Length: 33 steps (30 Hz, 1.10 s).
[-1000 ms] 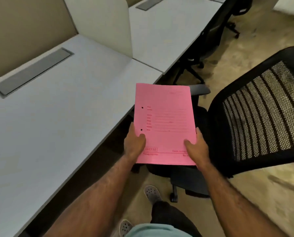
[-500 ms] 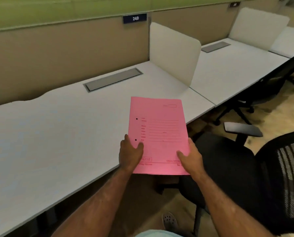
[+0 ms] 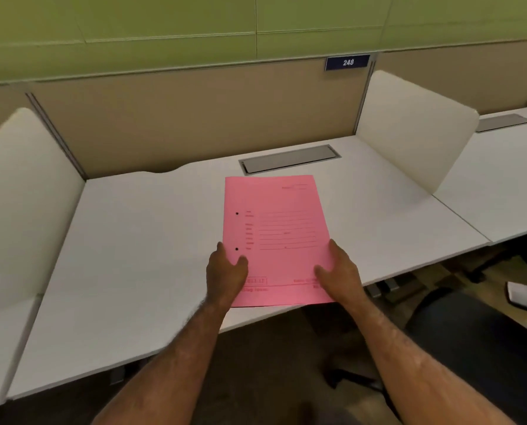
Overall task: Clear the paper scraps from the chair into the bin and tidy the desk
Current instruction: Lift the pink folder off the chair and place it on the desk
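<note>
A pink file folder [image 3: 279,234] with printed lines and two punched holes is over the middle of the white desk [image 3: 139,240], its near edge close to the desk's front edge. My left hand [image 3: 227,273] grips its lower left corner, thumb on top. My right hand [image 3: 337,269] holds its lower right edge. Whether the folder rests flat on the desk or hovers just above it is unclear. The black chair [image 3: 470,332] is at the lower right, only partly in view. No paper scraps or bin are visible.
White divider panels stand at the left [image 3: 20,191] and right [image 3: 415,130] of the desk. A grey cable hatch [image 3: 289,159] lies behind the folder. A beige partition with a "248" sign [image 3: 347,62] backs the desk. Another desk continues to the right.
My view has swung left from the chair to face the desk squarely. Both hands have carried the pink folder from beside the chair to over the desk's middle.
</note>
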Motion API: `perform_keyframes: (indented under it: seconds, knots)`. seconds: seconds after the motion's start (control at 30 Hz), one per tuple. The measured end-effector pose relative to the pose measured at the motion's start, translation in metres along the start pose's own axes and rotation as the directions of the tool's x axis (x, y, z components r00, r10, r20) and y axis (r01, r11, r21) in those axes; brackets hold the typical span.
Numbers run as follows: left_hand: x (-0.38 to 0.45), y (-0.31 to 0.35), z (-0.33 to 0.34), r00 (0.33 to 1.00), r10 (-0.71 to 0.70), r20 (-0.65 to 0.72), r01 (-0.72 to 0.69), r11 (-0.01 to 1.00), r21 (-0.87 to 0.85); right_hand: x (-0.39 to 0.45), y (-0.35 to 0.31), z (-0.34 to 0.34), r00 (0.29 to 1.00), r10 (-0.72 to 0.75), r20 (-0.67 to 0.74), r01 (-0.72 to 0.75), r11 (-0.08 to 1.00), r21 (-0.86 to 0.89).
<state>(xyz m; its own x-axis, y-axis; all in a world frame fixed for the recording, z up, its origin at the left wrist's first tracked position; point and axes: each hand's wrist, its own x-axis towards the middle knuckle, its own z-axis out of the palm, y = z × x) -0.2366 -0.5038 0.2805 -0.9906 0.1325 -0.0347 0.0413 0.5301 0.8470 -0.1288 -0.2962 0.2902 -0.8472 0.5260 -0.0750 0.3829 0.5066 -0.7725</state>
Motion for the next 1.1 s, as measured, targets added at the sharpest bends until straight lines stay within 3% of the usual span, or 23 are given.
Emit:
perform_keyframes:
  seconds: [0.23,0.67,1.1]
  knots:
    - [0.056,-0.010,-0.021,0.993,-0.081,-0.082,0.082,0.996,0.015,0.061,-0.037,0.025,0.995,-0.101,0.022,0.101,0.995,-0.012]
    - [0.194,-0.023,-0.013,0.967,-0.137,-0.214,0.144,0.989,0.016,0.217,-0.070,0.091,0.981,-0.103,0.165,0.110,0.993,-0.030]
    - [0.366,-0.069,0.002,0.959,-0.184,-0.217,0.236,0.941,0.242,0.396,-0.086,0.191,0.937,-0.154,0.313,0.181,0.982,-0.057]
